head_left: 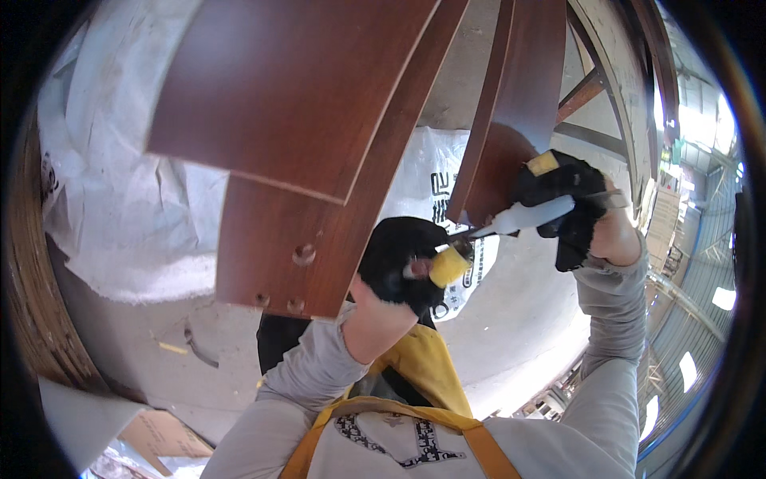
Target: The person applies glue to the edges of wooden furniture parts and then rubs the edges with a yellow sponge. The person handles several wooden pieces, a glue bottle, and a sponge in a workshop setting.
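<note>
My left hand (404, 265), in a black glove, is curled beside the brown wooden board (271, 239), with a yellow patch (449, 267) at its fingertips. Whatever those fingers grip is too small and dark to make out. My right hand (566, 199), gloved in black with a yellow patch on it, wraps round a white-handled tool (527, 216). The tool's thin dark tip reaches across to my left fingers. Its exact kind does not show. Just behind the right hand stands another reddish-brown board (523, 88), its lower end near the tool.
A wide brown panel (295, 88) overlaps the left board, which has round holes near its end. White plastic sheeting (144, 215) lies at left, and a printed white bag (431, 172) sits behind the hands. Stacked boards (48, 263) line the far left; cardboard (163, 435) lies lower left.
</note>
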The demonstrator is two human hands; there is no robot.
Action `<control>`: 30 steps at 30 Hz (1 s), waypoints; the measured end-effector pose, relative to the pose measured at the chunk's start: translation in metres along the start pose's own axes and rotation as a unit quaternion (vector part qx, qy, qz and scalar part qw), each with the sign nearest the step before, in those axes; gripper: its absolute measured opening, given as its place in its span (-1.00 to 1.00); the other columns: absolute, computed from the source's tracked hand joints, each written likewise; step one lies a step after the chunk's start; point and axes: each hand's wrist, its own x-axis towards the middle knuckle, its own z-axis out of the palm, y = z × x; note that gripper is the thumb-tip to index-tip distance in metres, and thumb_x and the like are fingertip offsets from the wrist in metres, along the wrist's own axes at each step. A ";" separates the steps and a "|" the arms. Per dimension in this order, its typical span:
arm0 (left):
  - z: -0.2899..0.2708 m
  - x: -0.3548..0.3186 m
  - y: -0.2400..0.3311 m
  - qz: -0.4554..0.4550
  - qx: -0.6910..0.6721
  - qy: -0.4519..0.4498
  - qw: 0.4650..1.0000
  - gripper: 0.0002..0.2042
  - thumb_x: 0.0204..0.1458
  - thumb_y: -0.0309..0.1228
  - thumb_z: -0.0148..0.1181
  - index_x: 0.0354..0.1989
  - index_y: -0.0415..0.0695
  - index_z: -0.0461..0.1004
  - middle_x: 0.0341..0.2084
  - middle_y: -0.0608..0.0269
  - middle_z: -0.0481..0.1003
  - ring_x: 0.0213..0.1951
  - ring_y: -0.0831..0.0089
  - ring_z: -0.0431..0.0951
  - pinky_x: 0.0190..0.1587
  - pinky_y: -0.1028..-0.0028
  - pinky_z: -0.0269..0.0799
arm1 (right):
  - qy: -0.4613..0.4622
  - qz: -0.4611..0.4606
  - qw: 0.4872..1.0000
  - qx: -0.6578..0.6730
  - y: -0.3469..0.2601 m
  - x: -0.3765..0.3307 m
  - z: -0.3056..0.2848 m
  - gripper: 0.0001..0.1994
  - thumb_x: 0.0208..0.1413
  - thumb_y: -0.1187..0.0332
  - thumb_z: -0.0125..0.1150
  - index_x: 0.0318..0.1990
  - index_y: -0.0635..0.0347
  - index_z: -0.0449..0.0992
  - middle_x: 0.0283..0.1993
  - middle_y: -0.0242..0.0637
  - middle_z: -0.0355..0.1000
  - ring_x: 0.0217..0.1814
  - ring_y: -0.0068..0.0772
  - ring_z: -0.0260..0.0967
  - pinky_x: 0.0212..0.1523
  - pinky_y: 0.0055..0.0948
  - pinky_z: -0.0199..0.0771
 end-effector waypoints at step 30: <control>0.100 -0.004 0.044 -0.115 0.054 0.460 0.879 -0.65 0.26 -0.21 -0.12 -0.06 -0.28 0.37 -0.44 0.33 0.45 -0.54 0.62 0.36 -0.46 0.64 0.29 | -0.068 -0.040 0.996 -0.030 0.002 0.014 0.014 -0.64 0.01 0.60 0.13 0.03 0.32 0.39 -0.02 -0.12 0.43 -0.03 -0.18 0.44 -0.03 -0.38 0.45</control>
